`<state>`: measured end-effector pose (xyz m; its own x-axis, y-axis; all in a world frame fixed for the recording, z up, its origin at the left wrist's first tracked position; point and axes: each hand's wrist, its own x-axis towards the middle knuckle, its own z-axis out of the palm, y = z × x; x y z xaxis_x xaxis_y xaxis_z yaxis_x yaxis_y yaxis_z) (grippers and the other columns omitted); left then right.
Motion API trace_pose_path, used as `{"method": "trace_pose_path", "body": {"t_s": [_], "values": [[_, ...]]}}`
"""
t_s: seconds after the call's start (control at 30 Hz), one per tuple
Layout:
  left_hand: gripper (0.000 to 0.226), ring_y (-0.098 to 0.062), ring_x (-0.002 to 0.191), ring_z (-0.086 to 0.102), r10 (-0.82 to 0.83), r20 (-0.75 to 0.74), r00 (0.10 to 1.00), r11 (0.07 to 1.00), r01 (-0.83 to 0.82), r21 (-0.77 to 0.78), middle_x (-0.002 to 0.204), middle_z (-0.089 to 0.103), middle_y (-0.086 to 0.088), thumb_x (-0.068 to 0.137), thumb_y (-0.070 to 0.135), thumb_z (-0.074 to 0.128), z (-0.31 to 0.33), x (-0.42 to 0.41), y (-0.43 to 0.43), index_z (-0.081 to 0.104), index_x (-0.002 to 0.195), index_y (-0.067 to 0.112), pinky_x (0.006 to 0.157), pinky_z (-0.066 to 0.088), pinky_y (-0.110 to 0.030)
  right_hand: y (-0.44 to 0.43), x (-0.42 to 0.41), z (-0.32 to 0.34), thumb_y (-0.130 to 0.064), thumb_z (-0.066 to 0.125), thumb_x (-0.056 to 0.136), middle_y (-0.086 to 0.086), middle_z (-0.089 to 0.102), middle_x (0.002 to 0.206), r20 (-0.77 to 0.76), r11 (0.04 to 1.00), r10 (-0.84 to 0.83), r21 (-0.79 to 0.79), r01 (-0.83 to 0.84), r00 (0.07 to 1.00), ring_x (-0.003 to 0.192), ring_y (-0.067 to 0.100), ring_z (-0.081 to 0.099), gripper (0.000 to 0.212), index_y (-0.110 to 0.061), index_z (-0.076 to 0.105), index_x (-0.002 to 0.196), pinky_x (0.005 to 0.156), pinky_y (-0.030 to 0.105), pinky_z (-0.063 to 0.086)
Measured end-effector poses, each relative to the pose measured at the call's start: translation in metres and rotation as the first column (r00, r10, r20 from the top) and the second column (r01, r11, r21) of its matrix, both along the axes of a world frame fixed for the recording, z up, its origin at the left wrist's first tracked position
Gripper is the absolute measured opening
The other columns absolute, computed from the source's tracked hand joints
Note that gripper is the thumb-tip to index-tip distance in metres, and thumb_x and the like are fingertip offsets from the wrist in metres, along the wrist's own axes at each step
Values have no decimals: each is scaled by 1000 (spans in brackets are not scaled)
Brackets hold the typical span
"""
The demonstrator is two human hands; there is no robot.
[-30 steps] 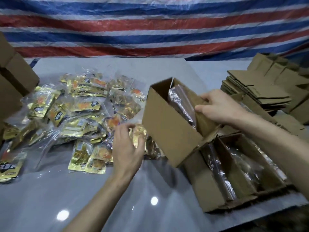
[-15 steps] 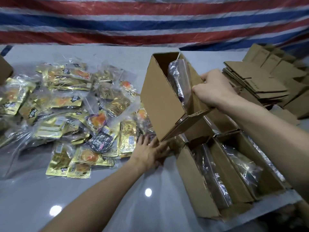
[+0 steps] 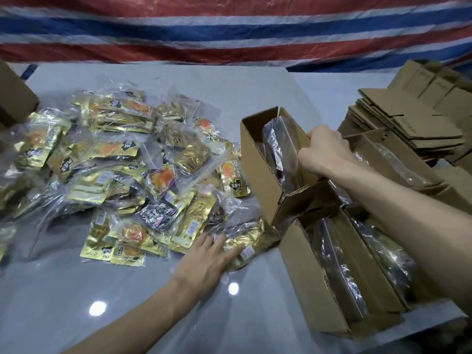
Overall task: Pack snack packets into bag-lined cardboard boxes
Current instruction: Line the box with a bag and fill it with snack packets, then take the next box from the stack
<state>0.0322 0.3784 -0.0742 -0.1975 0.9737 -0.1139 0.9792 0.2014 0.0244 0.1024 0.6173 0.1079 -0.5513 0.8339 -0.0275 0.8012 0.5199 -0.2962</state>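
Snack packets (image 3: 132,172), gold foil with orange print and most of them sealed in clear plastic, lie heaped across the left and middle of the grey tabletop (image 3: 76,290). The left hand (image 3: 212,256) lies palm down with its fingers spread and flat on a clear bag of gold packets (image 3: 251,241) at the near right edge of the heap; the fingers press on it without curling around it. That bag sits just beside the bottom corner of a narrow cardboard box (image 3: 265,164), which is tilted with its open top facing the camera. The right hand (image 3: 325,152) is closed over the right wall of this tilted box, fingers folded over the rim and gripping it. Inside the box, a shiny clear bag liner (image 3: 281,146) stands against the cardboard, and its contents look dark; what they are cannot be told. Below and to the right, two more open boxes (image 3: 332,272) lie side by side at the near right corner of the tabletop, each holding a crinkled clear liner, and the right forearm crosses above them. Farther right, a stack of flattened cardboard blanks (image 3: 408,123) is piled up, with more folded cardboard behind it. Part of a brown box (image 3: 14,98) shows at the left edge. A striped tarpaulin (image 3: 229,31) in red, white and blue hangs behind the tabletop.
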Motion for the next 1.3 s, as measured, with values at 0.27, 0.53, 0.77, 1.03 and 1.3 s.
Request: {"method": "trace_pose_path", "body": {"t_s": [0.27, 0.53, 0.77, 1.03, 1.3], "values": [[39, -19, 64, 61, -145, -175, 974, 968, 176, 177, 78, 64, 4, 82, 19, 39, 12, 6, -38, 75, 95, 25, 81, 37, -35, -1, 5, -20, -3, 51, 80, 8, 53, 78, 93, 1000, -11, -25, 13, 996, 72, 27, 51, 7, -10, 51, 80, 55, 31, 30], [27, -22, 66, 62, -146, -198, 969, 968, 181, 172, 77, 65, 1, 81, 25, 46, 10, 12, -73, 73, 82, 20, 79, 34, -37, 5, 1, -39, -1, 50, 86, 5, 45, 75, 117, 999, -36, -25, 39, 992, 67, 25, 46, 17, -12, 44, 74, 54, 31, 31], [19, -25, 61, 56, -47, -96, 994, 987, 60, 146, 71, 57, -3, 66, 36, 73, 9, 27, -70, 62, 69, 20, 73, 33, -39, 9, 7, -62, -8, 58, 90, 8, 53, 74, 172, 997, -45, -51, 55, 984, 62, 23, 51, 20, -8, 52, 71, 52, 30, 37], [57, -36, 92, 70, 18, -1, 1000, 1000, -18, -5, 106, 72, -13, 57, 43, 83, 4, 32, -52, 75, 107, 17, 85, 58, -45, 9, 15, -59, 4, 55, 88, 21, 58, 111, 166, 998, 24, 50, -33, 986, 100, 39, 57, 38, -3, 45, 124, 71, 39, 40], [71, -50, 148, -14, 16, 4, 1000, 979, -15, -202, 164, -19, -19, 108, 26, 28, -9, 40, -18, -23, 156, 25, 120, -6, -58, -50, 18, -62, -23, 51, 95, 7, 55, 115, 126, 890, 303, 317, -328, 945, 104, 26, 54, 24, -15, 56, 117, 89, 40, 43]]}}
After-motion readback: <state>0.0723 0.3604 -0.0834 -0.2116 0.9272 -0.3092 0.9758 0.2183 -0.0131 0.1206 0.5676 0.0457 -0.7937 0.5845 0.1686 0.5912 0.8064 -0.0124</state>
